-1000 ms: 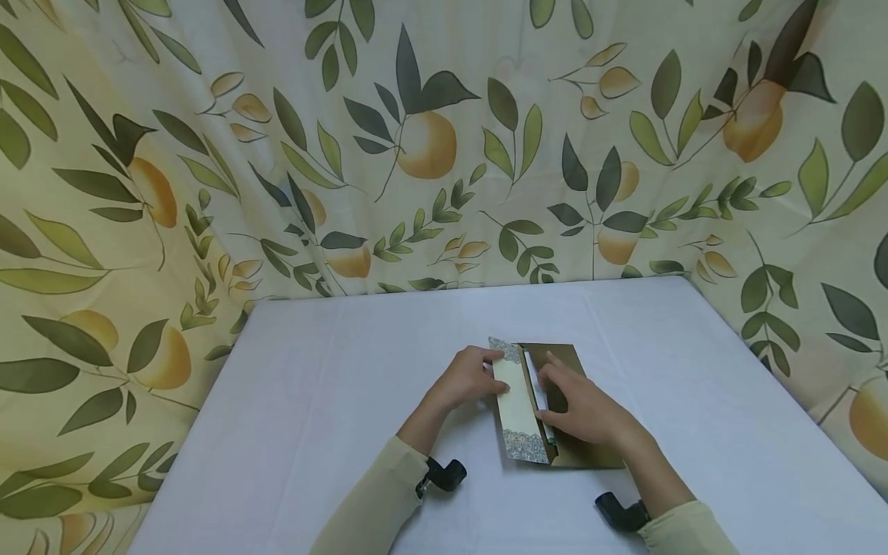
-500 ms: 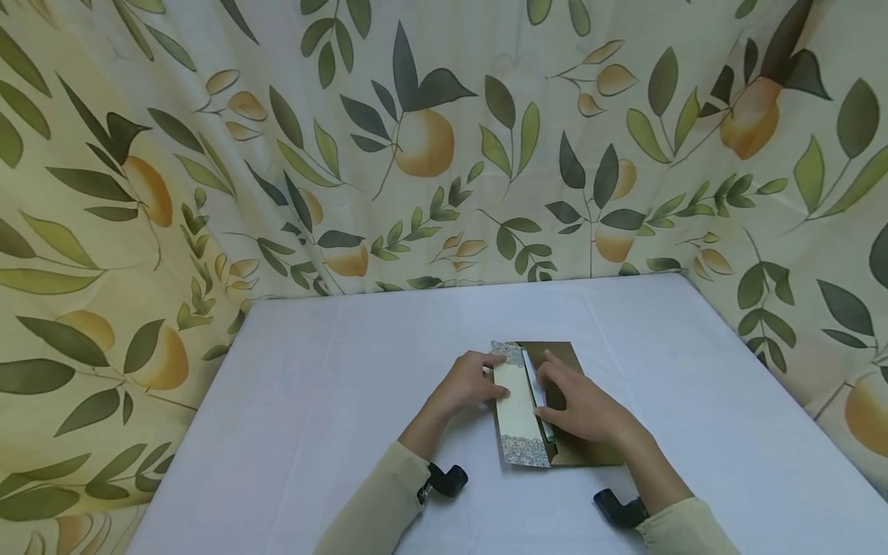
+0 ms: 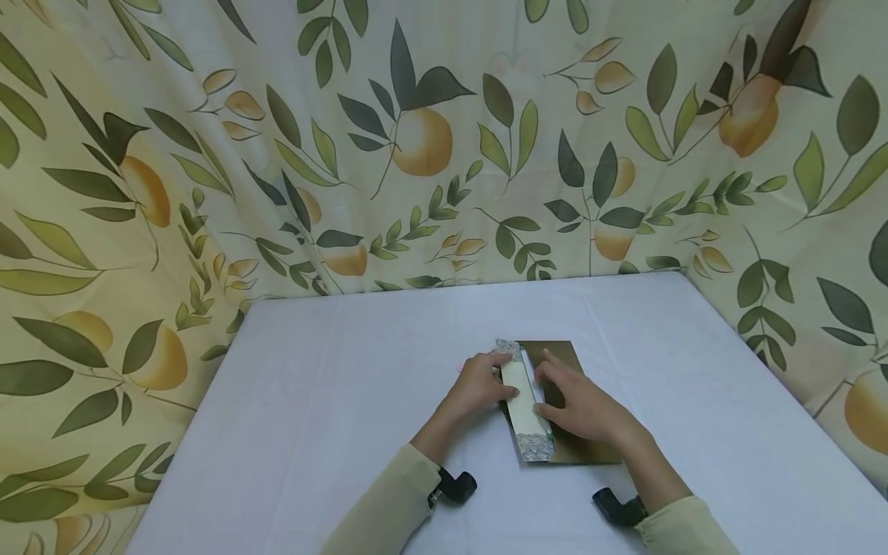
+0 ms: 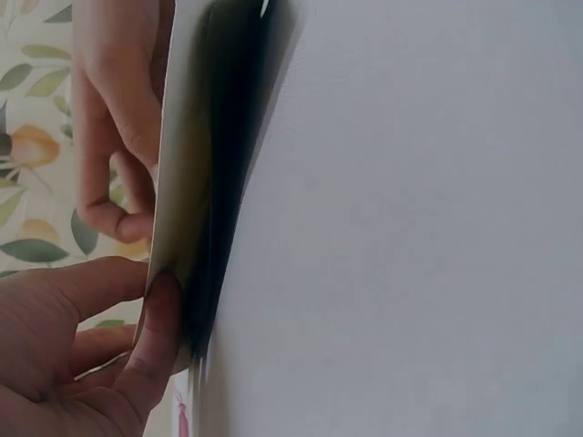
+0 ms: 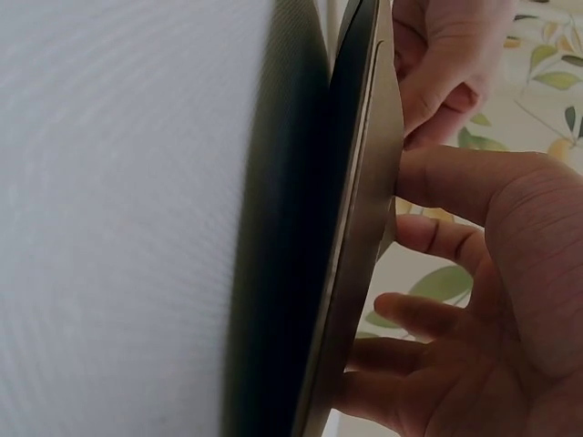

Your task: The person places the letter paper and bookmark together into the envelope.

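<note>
A brown paper envelope (image 3: 586, 451) lies on the white table, its cream flap (image 3: 526, 397) at the left side with grey lace print at both ends. My left hand (image 3: 477, 385) pinches the flap's outer edge; in the left wrist view the thumb (image 4: 164, 314) is on one face and the index finger (image 4: 114, 280) on the other. Between flap and brown body shows a narrow white strip (image 3: 530, 368), like paper inside. My right hand (image 3: 579, 405) rests on the envelope beside that strip, thumb and fingertips touching it, fingers loosely bent.
The white tablecloth (image 3: 347, 385) spreads all around the envelope. Behind it hangs a curtain (image 3: 430, 231) printed with fruit and leaves. Near the left hand, a small pink mark (image 4: 182, 419) shows, its kind unclear. A black wrist camera (image 3: 617, 509) sits at the right wrist.
My left hand has moved a little right, bringing the flap over toward the brown body, so the gap with the white strip is narrower. My right hand has stayed nearly still.
</note>
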Demonstrator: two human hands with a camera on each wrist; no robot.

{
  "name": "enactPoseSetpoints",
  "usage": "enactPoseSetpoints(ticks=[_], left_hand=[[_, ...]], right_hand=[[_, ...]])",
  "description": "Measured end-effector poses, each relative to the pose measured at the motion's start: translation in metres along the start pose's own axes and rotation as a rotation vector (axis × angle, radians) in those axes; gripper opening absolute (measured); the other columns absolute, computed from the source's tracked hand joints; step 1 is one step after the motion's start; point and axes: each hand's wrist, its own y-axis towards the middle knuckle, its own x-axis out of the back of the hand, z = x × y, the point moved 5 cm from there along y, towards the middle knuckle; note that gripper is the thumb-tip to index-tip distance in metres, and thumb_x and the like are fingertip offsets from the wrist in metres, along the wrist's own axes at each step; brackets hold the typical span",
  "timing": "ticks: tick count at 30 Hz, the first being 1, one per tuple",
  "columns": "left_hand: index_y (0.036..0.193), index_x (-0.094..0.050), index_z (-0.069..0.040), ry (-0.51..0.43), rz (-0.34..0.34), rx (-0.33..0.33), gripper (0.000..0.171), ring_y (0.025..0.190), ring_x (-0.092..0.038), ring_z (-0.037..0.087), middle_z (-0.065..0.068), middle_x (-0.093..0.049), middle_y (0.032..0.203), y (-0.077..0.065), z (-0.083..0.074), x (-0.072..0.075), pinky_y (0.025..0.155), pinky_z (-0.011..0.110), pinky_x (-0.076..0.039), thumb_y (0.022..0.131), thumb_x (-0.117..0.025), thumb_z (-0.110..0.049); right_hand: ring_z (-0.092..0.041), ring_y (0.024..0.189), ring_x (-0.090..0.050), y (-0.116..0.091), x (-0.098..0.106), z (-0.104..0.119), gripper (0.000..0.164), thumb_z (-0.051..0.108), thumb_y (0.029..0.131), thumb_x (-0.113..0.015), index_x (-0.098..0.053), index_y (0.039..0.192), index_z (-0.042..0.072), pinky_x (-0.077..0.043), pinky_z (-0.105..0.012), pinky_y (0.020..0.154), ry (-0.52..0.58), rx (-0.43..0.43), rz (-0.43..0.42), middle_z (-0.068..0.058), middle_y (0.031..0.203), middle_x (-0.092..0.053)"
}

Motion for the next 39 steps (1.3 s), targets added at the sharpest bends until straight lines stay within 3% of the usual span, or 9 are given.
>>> enactPoseSetpoints(ticks=[7, 10, 14, 16, 22, 30, 33, 39], left_hand=[[0.129, -0.058, -0.004, 0.007, -0.009, -0.001, 0.062, 0.059, -0.05, 0.006, 0.001, -0.065, 0.087, 0.002, -0.001, -0.009, 0.051, 0.021, -0.043, 0.073, -0.082, -0.013], [0.129, -0.058, -0.005, -0.009, -0.024, 0.016, 0.061, 0.068, -0.052, 0.006, 0.002, -0.065, 0.11, 0.002, -0.002, -0.011, 0.058, 0.02, -0.044, 0.073, -0.082, -0.015], [0.13, -0.057, -0.005, -0.046, -0.023, 0.028, 0.061, 0.071, -0.054, 0.007, 0.005, -0.061, 0.121, 0.002, -0.002, -0.015, 0.06, 0.02, -0.045, 0.074, -0.081, -0.015], [0.131, -0.056, -0.005, -0.057, -0.01, 0.028, 0.057, 0.07, -0.053, 0.007, 0.005, -0.061, 0.121, 0.002, -0.003, -0.016, 0.059, 0.021, -0.045, 0.079, -0.077, -0.014], [0.135, -0.051, -0.003, -0.235, 0.066, 0.066, 0.044, 0.066, -0.062, 0.009, 0.008, -0.066, 0.106, 0.0, -0.004, -0.015, 0.056, 0.022, -0.047, 0.091, -0.057, -0.001], [0.125, -0.057, 0.004, -0.546, 0.004, 0.121, 0.049, 0.066, -0.067, 0.021, 0.014, -0.066, 0.099, 0.001, 0.001, -0.017, 0.061, 0.028, -0.054, 0.079, -0.065, 0.015], [0.124, -0.058, 0.004, -0.592, -0.01, 0.127, 0.048, 0.066, -0.067, 0.021, 0.014, -0.066, 0.099, 0.003, 0.002, -0.02, 0.061, 0.028, -0.054, 0.077, -0.066, 0.016], [0.124, -0.056, 0.007, -0.576, -0.014, 0.101, 0.048, 0.068, -0.068, 0.022, 0.017, -0.067, 0.102, 0.006, -0.002, -0.025, 0.061, 0.028, -0.054, 0.078, -0.065, 0.016]], right_hand=[[-0.043, 0.127, -0.038, 0.001, 0.0, 0.0, 0.031, 0.027, 0.083, -0.072, -0.051, 0.105, 0.019, -0.039, -0.059, 0.09, -0.001, 0.014, -0.001, -0.022, 0.149, -0.026], [-0.043, 0.128, -0.037, 0.0, 0.001, 0.0, 0.03, 0.026, 0.084, -0.072, -0.052, 0.105, 0.02, -0.039, -0.059, 0.09, 0.001, 0.014, -0.003, -0.022, 0.149, -0.026], [-0.044, 0.126, -0.038, 0.0, 0.001, 0.001, 0.03, 0.025, 0.083, -0.072, -0.053, 0.105, 0.02, -0.04, -0.059, 0.089, 0.005, 0.034, -0.012, -0.023, 0.149, -0.027], [-0.044, 0.126, -0.039, 0.0, 0.001, 0.001, 0.03, 0.025, 0.083, -0.072, -0.053, 0.105, 0.02, -0.041, -0.059, 0.089, 0.006, 0.043, -0.012, -0.023, 0.149, -0.027], [-0.043, 0.126, -0.04, 0.001, 0.0, -0.001, 0.03, 0.026, 0.084, -0.071, -0.051, 0.105, 0.021, -0.041, -0.057, 0.089, 0.011, 0.035, -0.002, -0.022, 0.149, -0.026], [-0.045, 0.125, -0.04, 0.0, 0.003, -0.004, 0.031, 0.028, 0.084, -0.071, -0.05, 0.106, 0.022, -0.04, -0.06, 0.088, -0.002, 0.019, -0.002, -0.022, 0.15, -0.024], [-0.045, 0.125, -0.039, 0.0, 0.003, -0.004, 0.031, 0.027, 0.084, -0.071, -0.05, 0.106, 0.022, -0.04, -0.06, 0.088, 0.002, 0.015, -0.001, -0.022, 0.15, -0.024], [-0.045, 0.126, -0.039, 0.0, 0.004, -0.002, 0.031, 0.027, 0.085, -0.071, -0.05, 0.108, 0.021, -0.039, -0.06, 0.089, 0.019, 0.029, 0.006, -0.022, 0.15, -0.024]])
